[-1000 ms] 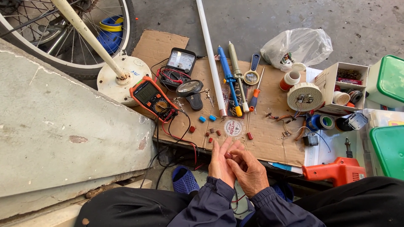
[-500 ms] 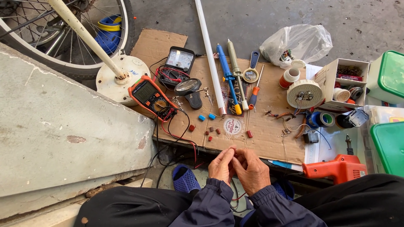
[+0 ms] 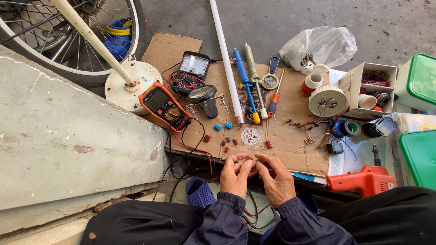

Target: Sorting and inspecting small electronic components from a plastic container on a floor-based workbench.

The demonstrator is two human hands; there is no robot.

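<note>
My left hand [image 3: 235, 174] and my right hand [image 3: 275, 178] meet at the near edge of a flat cardboard sheet [image 3: 290, 136]. Their fingertips pinch a very small red part between them; it is too small to make out further. Thin red and black wires [image 3: 250, 213] hang below my wrists. Just beyond my fingers lie several small red and blue components [image 3: 227, 140] and a round white lid [image 3: 251, 136]. An orange multimeter [image 3: 164, 105] with red and black leads lies to the left.
On the cardboard: a grey analogue meter [image 3: 193, 70], a magnifier [image 3: 203, 97], a white tube [image 3: 225, 63], a blue tool [image 3: 245, 84], screwdrivers, a round white fixture [image 3: 327, 100]. An orange glue gun [image 3: 363, 181], green-lidded boxes [image 3: 420, 156], a parts box, a plastic bag, a bicycle wheel and a concrete slab surround it.
My two hands have stayed together at the cardboard's near edge, shifting slightly; the fingers keep working the small part. Nothing else has moved.
</note>
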